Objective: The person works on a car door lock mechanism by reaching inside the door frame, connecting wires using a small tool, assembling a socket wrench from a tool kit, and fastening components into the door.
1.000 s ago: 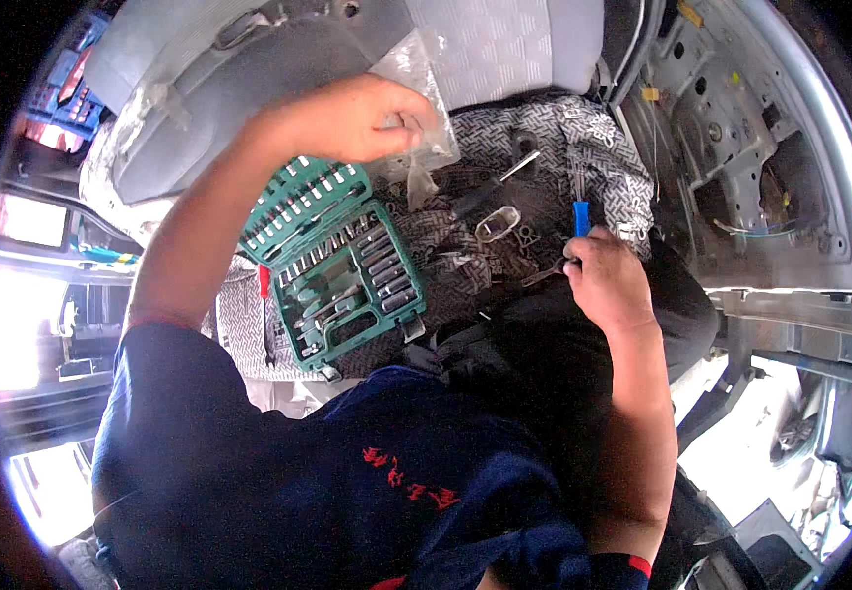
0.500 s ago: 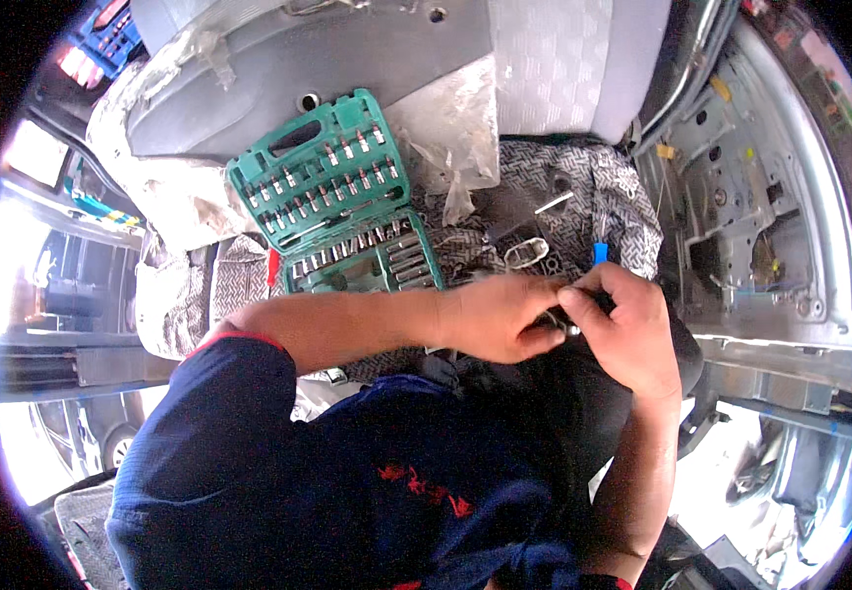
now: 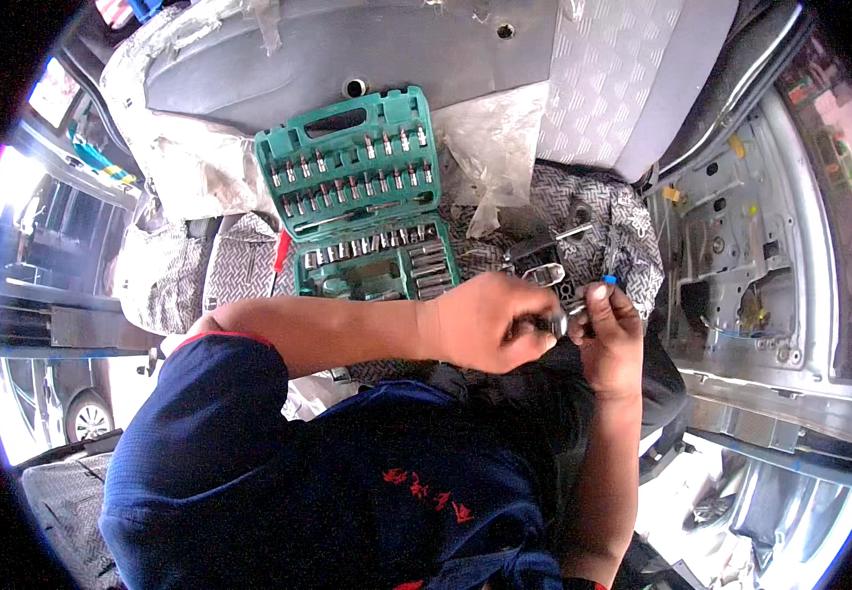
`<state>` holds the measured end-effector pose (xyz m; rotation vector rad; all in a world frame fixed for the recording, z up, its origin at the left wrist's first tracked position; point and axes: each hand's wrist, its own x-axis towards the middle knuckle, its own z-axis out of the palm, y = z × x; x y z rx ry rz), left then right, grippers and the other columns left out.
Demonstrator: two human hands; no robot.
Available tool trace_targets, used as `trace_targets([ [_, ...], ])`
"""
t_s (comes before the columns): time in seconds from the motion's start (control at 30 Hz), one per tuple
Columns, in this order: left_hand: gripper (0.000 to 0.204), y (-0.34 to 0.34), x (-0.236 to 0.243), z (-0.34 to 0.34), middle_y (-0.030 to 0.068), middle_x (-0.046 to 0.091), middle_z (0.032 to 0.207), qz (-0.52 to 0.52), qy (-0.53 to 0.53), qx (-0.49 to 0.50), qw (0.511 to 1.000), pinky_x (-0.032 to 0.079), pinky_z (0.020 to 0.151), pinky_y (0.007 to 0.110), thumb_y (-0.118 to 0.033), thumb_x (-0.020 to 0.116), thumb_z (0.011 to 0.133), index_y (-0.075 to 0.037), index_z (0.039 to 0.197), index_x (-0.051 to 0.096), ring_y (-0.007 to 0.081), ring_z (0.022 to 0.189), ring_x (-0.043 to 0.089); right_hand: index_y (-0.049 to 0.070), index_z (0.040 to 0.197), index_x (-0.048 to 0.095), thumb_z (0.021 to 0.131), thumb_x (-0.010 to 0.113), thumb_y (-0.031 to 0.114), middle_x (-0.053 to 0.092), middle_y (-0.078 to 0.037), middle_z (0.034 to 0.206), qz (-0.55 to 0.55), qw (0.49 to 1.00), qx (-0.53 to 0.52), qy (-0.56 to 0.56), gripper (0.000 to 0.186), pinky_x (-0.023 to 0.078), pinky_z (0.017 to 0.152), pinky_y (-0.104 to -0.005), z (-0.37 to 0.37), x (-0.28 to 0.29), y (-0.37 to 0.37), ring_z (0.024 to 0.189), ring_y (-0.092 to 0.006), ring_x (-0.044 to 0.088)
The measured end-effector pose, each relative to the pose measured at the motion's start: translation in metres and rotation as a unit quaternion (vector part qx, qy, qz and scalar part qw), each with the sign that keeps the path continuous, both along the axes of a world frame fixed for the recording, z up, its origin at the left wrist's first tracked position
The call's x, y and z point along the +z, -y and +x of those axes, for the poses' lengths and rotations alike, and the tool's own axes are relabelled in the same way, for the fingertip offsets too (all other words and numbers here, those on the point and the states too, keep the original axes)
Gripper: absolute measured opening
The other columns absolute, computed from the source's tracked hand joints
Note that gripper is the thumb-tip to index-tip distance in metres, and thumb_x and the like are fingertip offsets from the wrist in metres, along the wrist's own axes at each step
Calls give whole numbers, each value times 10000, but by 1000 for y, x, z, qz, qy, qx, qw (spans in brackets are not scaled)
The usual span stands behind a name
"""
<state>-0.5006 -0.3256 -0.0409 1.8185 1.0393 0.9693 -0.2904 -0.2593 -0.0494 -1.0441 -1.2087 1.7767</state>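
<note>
Both hands meet over the lap. The left hand (image 3: 490,320) is curled around a small metal tool (image 3: 565,321), its silver end emerging toward the right hand (image 3: 611,339). The right thumb and fingers are drawn together beside that end; whether they grip it cannot be told. A second ago the left hand was at the plastic bag (image 3: 504,138); it has since joined the right, so the work now appears to be two-handed, centred on the tool. Just beyond the right thumb shows a blue handle (image 3: 610,280). Just beyond the gap between the hands lie a pale oval piece (image 3: 545,274) and, farther out, a screwdriver (image 3: 573,232). Beyond the left forearm stands the open green toolbox (image 3: 401,106), with a red handle (image 3: 280,253) to its left. Well right of both hands is a bare metal door (image 3: 721,246).
</note>
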Motion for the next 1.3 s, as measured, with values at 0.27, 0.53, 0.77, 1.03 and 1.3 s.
trace_targets([
  [0.27,286,-6,1,-7,190,684,826,-36,-10,64,997,537,712,380,-229,734,889,18,997,638,276,768,693,24,990,737,1004,685,244,626,36,756,96,992,80,0,227,403,567,-227,-10,10,11,632,-47,497],
  [0.53,250,-8,1,-20,119,692,806,-22,-94,47,994,534,677,380,-248,739,928,-26,994,643,226,748,683,-11,1157,702,1003,671,179,676,-16,839,88,985,133,64,246,493,629,-236,-9,12,14,699,-68,587],
  [0.77,290,-5,-14,-143,4,561,658,-152,-141,419,884,438,513,331,-336,652,968,-47,982,672,114,578,526,-19,1309,622,1003,652,172,739,-104,1084,212,964,101,128,362,546,854,-288,80,1,-13,954,-135,671],
  [1.03,308,-22,-71,-235,87,675,742,-81,-227,601,762,504,583,368,-354,695,912,-50,963,678,187,631,632,9,1222,687,1028,608,219,693,-3,972,154,965,-195,86,297,456,720,-234,233,-39,-32,796,-80,566],
  [1.3,302,-34,-60,-225,75,728,744,-121,-244,605,748,490,495,360,-326,716,920,-24,925,716,164,521,601,34,1197,705,1019,626,186,688,5,958,168,960,-216,66,247,455,742,-240,226,-32,-29,802,-75,561],
])
